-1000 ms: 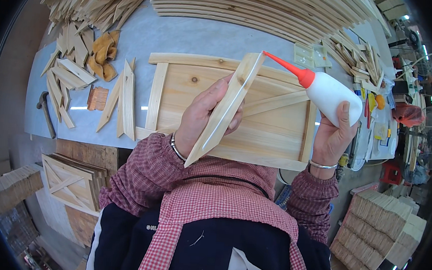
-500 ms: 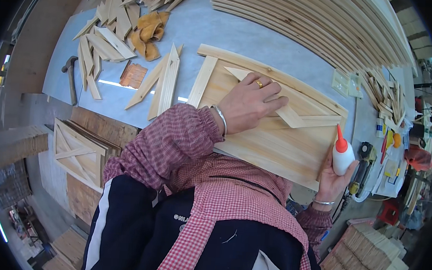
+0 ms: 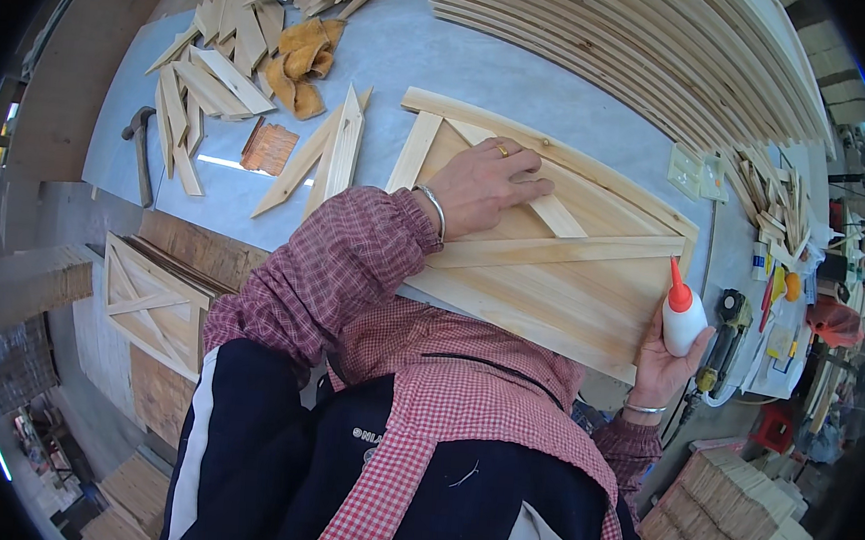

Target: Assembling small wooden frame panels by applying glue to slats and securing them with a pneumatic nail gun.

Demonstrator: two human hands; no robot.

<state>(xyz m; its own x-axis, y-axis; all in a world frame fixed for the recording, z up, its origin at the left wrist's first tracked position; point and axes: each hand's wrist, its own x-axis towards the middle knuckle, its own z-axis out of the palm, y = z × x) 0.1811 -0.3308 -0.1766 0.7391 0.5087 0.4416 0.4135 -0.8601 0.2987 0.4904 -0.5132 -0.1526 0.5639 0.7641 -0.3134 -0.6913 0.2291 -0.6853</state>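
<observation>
a pale table (image 3: 378, 50) is spreading beyond a wooden panel (image 3: 541, 290); at one o'clock, the left hand (image 3: 483, 188) is resting on its short strip (image 3: 559, 217), gripping or not i can't tell. at four, the right hand (image 3: 658, 371) is clasping a squeeze bottle (image 3: 684, 328). uneven pressing could skew the strip.

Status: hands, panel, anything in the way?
Left hand on short strip. Right hand holding white bottle, red nozzle up. Long diagonal strip on panel, by short strip's end.
</observation>
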